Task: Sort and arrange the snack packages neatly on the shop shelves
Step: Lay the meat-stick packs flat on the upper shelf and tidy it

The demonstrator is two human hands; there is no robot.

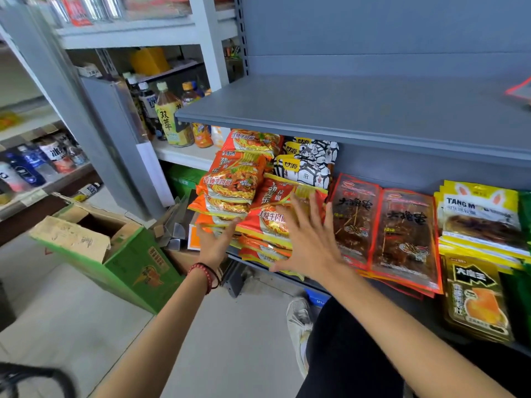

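Observation:
A leaning stack of orange instant-noodle packets point(232, 182) fills the left end of the lower grey shelf point(402, 168). My left hand point(214, 242) touches the stack's lower left side with straight fingers. My right hand point(309, 239) is spread flat over the front of the red and yellow noodle packets point(267, 222), fingers wide apart. Behind the stack stand black-and-white snack bags point(310, 162). Right of my hand lie red skewer snack packets point(385, 228), then yellow packets point(479, 216) and gold-black packets point(477, 297).
The upper grey shelf point(344, 110) is bare except for a red packet corner point(520, 90) at the far right. A green open cardboard box point(120, 254) sits on the floor to the left. Drink bottles point(169, 116) line the white shelving behind. My shoe point(298, 326) stands by the shelf base.

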